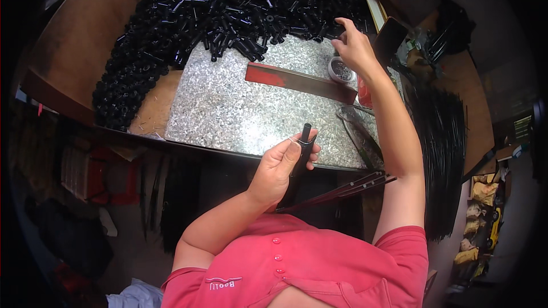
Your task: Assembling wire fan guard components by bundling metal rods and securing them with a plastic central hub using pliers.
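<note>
The left hand (278, 170) has its grip closed round a black tube (306, 147), held upright over the front edge of the surface (149, 108), right of that edge's middle. The right hand (355, 51) reaches out near the far right corner, its grip wide, thumb and forefinger apart, with nothing visible between them. Just below that hand stands a small round tub (340, 71) of little dark pieces, partly covered by it. A red object (363, 93) beside the tub is half hidden by the right forearm, which hides some of the right side. Between the two hands, a metal bar (302, 82) with a red end lies crosswise on a speckled stone slab (211, 102). The pliers (361, 137) lie toward the slab's near right corner, close to the forearm. A big heap of black tubes (240, 8) fills the far edge and spreads down the left side, its border near the right fingertips. Along the right edge hangs a thick bundle of thin black rods (442, 142), and a dark flat case (391, 37) stands beyond the right wrist.
</note>
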`<move>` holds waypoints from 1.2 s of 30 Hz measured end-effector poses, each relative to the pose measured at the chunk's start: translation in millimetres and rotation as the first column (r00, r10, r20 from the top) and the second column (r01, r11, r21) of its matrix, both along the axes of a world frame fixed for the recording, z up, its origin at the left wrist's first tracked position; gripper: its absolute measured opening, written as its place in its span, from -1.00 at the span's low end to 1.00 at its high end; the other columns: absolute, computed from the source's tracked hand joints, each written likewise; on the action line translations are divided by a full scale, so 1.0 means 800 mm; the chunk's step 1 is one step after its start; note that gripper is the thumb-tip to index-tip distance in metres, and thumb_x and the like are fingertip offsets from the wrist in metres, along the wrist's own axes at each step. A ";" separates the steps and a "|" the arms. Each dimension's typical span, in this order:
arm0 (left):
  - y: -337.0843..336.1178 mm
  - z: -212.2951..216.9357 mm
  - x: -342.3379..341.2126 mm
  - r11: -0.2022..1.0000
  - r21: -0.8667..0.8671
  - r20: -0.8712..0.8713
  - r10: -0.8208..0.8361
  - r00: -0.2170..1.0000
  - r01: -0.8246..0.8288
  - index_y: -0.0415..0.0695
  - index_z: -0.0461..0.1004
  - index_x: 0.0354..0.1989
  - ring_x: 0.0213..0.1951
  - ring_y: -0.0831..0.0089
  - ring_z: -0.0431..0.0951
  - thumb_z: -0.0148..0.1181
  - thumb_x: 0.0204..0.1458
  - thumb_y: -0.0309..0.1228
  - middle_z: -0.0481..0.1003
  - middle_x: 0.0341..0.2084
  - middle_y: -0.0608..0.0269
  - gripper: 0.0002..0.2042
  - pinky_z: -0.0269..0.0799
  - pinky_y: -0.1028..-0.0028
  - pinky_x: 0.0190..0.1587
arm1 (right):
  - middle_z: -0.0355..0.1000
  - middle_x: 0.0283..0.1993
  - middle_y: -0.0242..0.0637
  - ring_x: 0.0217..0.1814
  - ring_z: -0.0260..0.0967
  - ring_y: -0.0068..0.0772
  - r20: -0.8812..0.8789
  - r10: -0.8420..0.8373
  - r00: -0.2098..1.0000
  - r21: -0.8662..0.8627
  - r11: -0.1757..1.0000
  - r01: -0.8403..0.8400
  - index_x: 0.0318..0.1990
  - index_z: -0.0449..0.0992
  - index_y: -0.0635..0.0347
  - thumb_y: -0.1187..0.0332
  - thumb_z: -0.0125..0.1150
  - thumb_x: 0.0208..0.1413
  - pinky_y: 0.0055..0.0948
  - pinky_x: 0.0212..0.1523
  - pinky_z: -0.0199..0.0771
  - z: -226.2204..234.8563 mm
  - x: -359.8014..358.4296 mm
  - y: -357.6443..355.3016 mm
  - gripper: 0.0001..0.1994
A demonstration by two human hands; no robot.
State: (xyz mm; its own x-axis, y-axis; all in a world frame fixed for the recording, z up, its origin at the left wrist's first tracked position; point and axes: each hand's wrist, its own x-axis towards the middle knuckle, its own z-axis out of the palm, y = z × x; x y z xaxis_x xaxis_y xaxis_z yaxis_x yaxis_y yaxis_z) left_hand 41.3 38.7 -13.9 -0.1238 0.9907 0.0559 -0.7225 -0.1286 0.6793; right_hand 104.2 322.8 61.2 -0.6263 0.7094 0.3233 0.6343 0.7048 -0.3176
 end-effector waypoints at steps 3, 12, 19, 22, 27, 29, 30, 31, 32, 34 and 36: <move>-0.002 -0.001 0.000 0.999 0.012 -0.033 0.039 0.999 -0.039 -0.31 0.24 0.15 -0.20 0.50 0.42 -0.13 0.23 -0.20 0.41 -0.19 0.17 -0.55 0.38 0.51 -0.13 | 0.40 -0.19 -0.19 -0.15 0.44 -0.39 -0.293 0.068 0.954 -0.570 0.788 -0.232 0.10 0.25 0.22 0.45 0.18 0.04 -0.44 -0.24 0.45 0.033 0.008 -0.075 -0.56; -0.002 0.010 0.011 0.999 0.009 -0.038 0.037 0.999 -0.037 -0.31 0.28 0.11 -0.22 0.59 0.40 -0.15 0.25 -0.20 0.43 -0.23 0.27 -0.57 0.34 0.56 -0.14 | 0.38 -0.11 -0.16 -0.05 0.43 -0.29 -0.619 0.039 0.784 -0.733 0.329 -0.596 0.08 0.20 0.19 0.46 0.13 0.09 -0.37 -0.07 0.47 0.044 0.053 -0.180 -0.60; -0.008 0.015 0.019 0.997 0.040 -0.105 0.076 0.992 -0.072 -0.30 0.35 -0.01 -0.27 0.61 0.38 -0.16 0.26 -0.24 0.43 -0.26 0.30 -0.64 0.34 0.58 -0.19 | 0.38 -0.10 -0.14 -0.03 0.42 -0.26 -0.663 0.073 0.745 -0.674 0.374 -0.637 0.04 0.16 0.20 0.54 0.12 0.07 -0.33 -0.05 0.46 0.041 0.061 -0.206 -0.61; -0.011 0.014 0.022 0.992 0.057 -0.157 0.121 0.980 -0.113 -0.29 0.34 0.00 -0.29 0.63 0.37 -0.16 0.26 -0.25 0.43 -0.28 0.32 -0.65 0.33 0.59 -0.20 | 0.38 -0.10 -0.15 -0.05 0.41 -0.32 -0.655 0.136 0.744 -0.617 0.473 -0.630 0.02 0.17 0.22 0.57 0.12 0.06 -0.38 -0.03 0.45 0.037 0.061 -0.213 -0.62; -0.012 0.009 0.025 0.983 0.093 -0.240 0.175 0.955 -0.156 -0.29 0.34 0.00 -0.33 0.64 0.34 -0.17 0.27 -0.27 0.43 -0.30 0.34 -0.66 0.31 0.61 -0.22 | 0.39 -0.12 -0.19 -0.08 0.40 -0.48 -0.540 0.225 0.811 -0.508 0.681 -0.527 -0.01 0.20 0.28 0.61 0.14 0.04 -0.49 -0.03 0.42 0.039 0.062 -0.226 -0.64; -0.013 0.008 0.024 0.982 0.098 -0.243 0.179 0.953 -0.160 -0.29 0.34 0.00 -0.33 0.65 0.34 -0.18 0.27 -0.27 0.43 -0.30 0.34 -0.66 0.31 0.61 -0.22 | 0.40 -0.12 -0.20 -0.08 0.40 -0.49 -0.494 0.231 0.838 -0.492 0.720 -0.489 -0.02 0.21 0.29 0.61 0.15 0.04 -0.50 -0.03 0.42 0.043 0.061 -0.227 -0.64; -0.013 0.008 0.024 0.982 0.104 -0.248 0.177 0.952 -0.156 -0.29 0.35 0.00 -0.34 0.65 0.33 -0.18 0.27 -0.27 0.43 -0.31 0.34 -0.66 0.31 0.61 -0.22 | 0.40 -0.14 -0.22 -0.09 0.40 -0.50 -0.504 0.248 0.827 -0.491 0.706 -0.511 -0.03 0.22 0.29 0.61 0.15 0.03 -0.51 -0.04 0.42 0.045 0.061 -0.226 -0.65; -0.012 0.009 0.024 0.982 0.111 -0.253 0.176 0.951 -0.153 -0.29 0.35 0.00 -0.35 0.65 0.33 -0.18 0.27 -0.28 0.44 -0.32 0.35 -0.67 0.31 0.61 -0.22 | 0.40 -0.15 -0.23 -0.10 0.40 -0.51 -0.515 0.264 0.816 -0.490 0.690 -0.533 -0.04 0.23 0.29 0.61 0.16 0.03 -0.52 -0.05 0.42 0.047 0.060 -0.224 -0.65; -0.012 0.010 0.024 0.982 0.111 -0.252 0.176 0.952 -0.152 -0.29 0.35 0.00 -0.35 0.65 0.33 -0.18 0.27 -0.28 0.44 -0.32 0.35 -0.67 0.31 0.61 -0.22 | 0.40 -0.16 -0.25 -0.11 0.40 -0.52 -0.525 0.281 0.803 -0.489 0.674 -0.555 -0.04 0.23 0.30 0.60 0.17 0.03 -0.53 -0.07 0.42 0.048 0.060 -0.223 -0.66; -0.013 0.016 0.026 0.983 0.084 -0.217 0.180 0.960 -0.165 -0.29 0.35 -0.01 -0.35 0.65 0.33 -0.18 0.27 -0.27 0.44 -0.33 0.35 -0.67 0.31 0.62 -0.22 | 0.40 -0.16 -0.25 -0.11 0.40 -0.53 -0.518 0.301 0.801 -0.487 0.666 -0.565 -0.04 0.23 0.30 0.60 0.17 0.03 -0.53 -0.07 0.43 0.048 0.059 -0.219 -0.65; -0.013 0.016 0.027 0.983 0.069 -0.199 0.182 0.963 -0.171 -0.29 0.35 -0.01 -0.35 0.66 0.33 -0.18 0.27 -0.27 0.44 -0.34 0.35 -0.67 0.30 0.62 -0.23 | 0.40 -0.18 -0.26 -0.11 0.39 -0.54 -0.507 0.338 0.793 -0.485 0.649 -0.587 -0.03 0.23 0.29 0.60 0.18 0.03 -0.55 -0.09 0.43 0.046 0.059 -0.216 -0.64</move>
State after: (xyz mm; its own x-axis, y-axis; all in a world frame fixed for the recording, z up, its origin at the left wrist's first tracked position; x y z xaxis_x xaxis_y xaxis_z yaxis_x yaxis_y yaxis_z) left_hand 62.5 28.4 -1.4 -0.2775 0.9493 0.1476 -0.5327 -0.2799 0.7987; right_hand 151.6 149.9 97.9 -0.8594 0.4687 0.2043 0.0371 0.4555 -0.8894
